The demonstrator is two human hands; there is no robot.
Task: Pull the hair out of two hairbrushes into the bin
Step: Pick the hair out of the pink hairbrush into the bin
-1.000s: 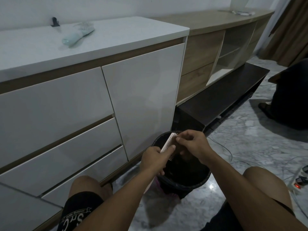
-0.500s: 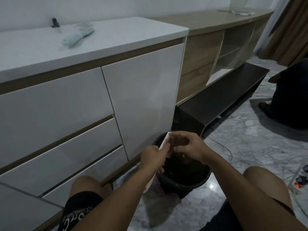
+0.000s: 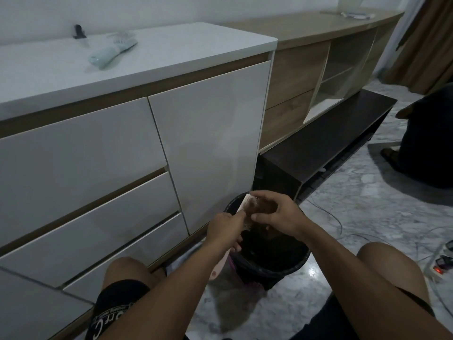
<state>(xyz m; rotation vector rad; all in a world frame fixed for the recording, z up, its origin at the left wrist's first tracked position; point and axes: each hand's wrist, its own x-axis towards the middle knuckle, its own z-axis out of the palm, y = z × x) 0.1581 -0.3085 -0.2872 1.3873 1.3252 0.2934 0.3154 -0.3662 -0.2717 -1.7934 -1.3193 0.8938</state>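
A pink hairbrush (image 3: 245, 203) is held over the black bin (image 3: 289, 262), its handle in my left hand (image 3: 224, 229) and its bristles facing right. My right hand (image 3: 277, 213) lies against the bristles, fingers pinched on a brown tuft of hair (image 3: 257, 207) at the brush head. A second, mint-green hairbrush (image 3: 111, 50) lies on the white cabinet top (image 3: 186, 42), far from both hands. The bin stands on the floor between my knees.
White cabinet with drawers (image 3: 98, 168) stands close on the left. A low dark shelf (image 3: 326, 143) runs behind the bin. Cables (image 3: 328, 217) and a power strip (image 3: 441, 266) lie on the marble floor at right. A dark-clothed person (image 3: 429, 143) sits at far right.
My right hand has slid from the tip of the brush down over its bristles and has gathered a visible tuft of hair. The left hand keeps the brush over the bin.
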